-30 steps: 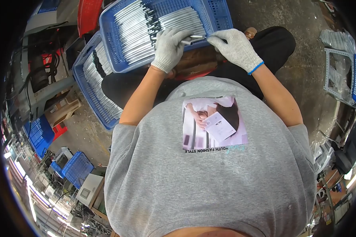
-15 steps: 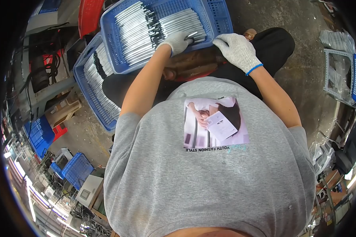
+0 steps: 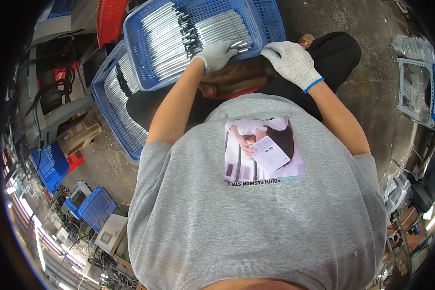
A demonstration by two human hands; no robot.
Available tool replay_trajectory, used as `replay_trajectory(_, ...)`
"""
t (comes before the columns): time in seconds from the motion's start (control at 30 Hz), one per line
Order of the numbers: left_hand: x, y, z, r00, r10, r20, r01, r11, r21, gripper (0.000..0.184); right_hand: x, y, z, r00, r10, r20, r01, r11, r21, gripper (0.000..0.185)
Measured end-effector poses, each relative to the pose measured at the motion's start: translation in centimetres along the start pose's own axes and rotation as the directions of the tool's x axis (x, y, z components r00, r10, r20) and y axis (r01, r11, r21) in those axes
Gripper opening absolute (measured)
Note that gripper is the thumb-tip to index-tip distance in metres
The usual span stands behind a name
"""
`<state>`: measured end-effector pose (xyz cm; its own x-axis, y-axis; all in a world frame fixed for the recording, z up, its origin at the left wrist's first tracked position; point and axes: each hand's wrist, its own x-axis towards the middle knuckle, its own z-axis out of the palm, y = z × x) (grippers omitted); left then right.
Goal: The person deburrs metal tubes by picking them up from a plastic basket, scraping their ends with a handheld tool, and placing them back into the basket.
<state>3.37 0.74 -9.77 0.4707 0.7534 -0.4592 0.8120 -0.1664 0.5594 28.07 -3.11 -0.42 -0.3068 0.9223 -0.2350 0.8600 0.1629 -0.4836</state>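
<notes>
My left hand point(image 3: 217, 55), in a whitish knit glove, reaches over the near edge of the upper blue basket point(image 3: 145, 79). Its fingers are curled at the ends of metal rods point(image 3: 220, 29), closed on rods whose number is hidden. Two groups of silvery rods lie in this basket, with black ends point(image 3: 188, 34) between them. Just right of the basket's near corner is my right hand point(image 3: 289, 62), gloved, with a blue cuff. Thumb and forefinger are pinched together, and anything between them is too small to make out.
A second blue basket point(image 3: 95, 82) with more rods stands lower left, partly under the first. Beside it is a metal machine frame point(image 3: 67, 113). A red crate point(image 3: 108, 21) is at upper left. My crossed legs in black trousers point(image 3: 340, 53) lie beneath my hands.
My left hand has moved from above the basket's near edge down to the rods, taking the held rods with it. The right hand has shifted slightly right, away from them.
</notes>
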Motion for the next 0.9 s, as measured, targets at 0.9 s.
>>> replay_trajectory(0.9,-4.7,3.7,-2.0,0.842,0.272,-0.466,-0.367,0.922,-0.125,0.016,-0.4,-1.2,-1.4,0.986,-0.149,-0.078,0.144,0.987,-0.076,0.030)
